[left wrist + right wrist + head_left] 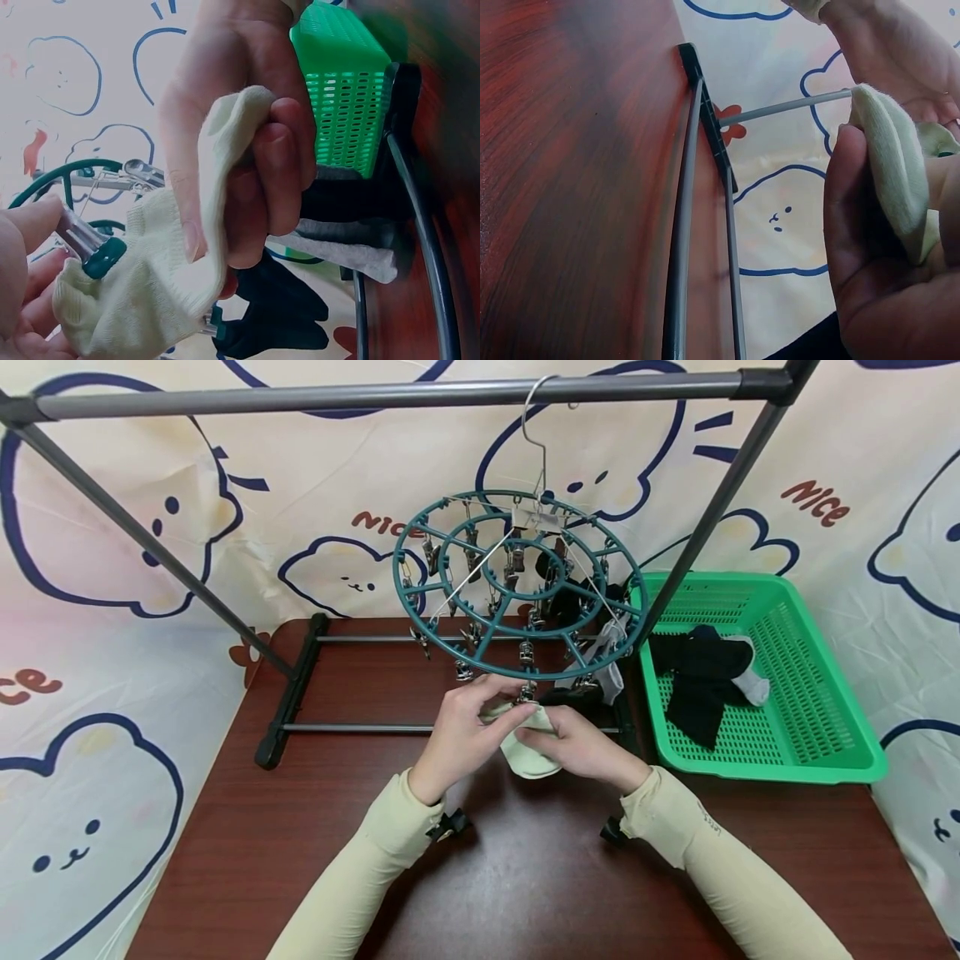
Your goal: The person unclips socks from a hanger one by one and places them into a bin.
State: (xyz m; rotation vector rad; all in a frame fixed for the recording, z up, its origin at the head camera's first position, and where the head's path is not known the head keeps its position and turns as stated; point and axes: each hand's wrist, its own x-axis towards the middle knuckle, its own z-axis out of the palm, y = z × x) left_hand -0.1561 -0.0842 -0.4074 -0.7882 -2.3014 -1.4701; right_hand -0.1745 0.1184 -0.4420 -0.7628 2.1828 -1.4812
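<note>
Under the front of a round teal clip hanger (517,674), both hands meet at a pale green sock (530,762). My left hand (474,727) pinches a metal clip (84,238) between thumb and fingers. The clip's green-tipped end lies against the sock's edge in the left wrist view; whether it grips the fabric I cannot tell. My right hand (583,745) holds the sock's other part, its thumb on one side and curled fingers on the other. In the right wrist view the sock (894,154) bulges between thumb and fingers, and the left hand (900,60) is partly visible.
A grey rack bar (300,398) carries the hanger by its hook. Several clips dangle from its rings. Dark socks (277,311) and a grey sock (609,652) hang at its right side. A green basket (772,772) holds black socks (697,672) at the table's right.
</note>
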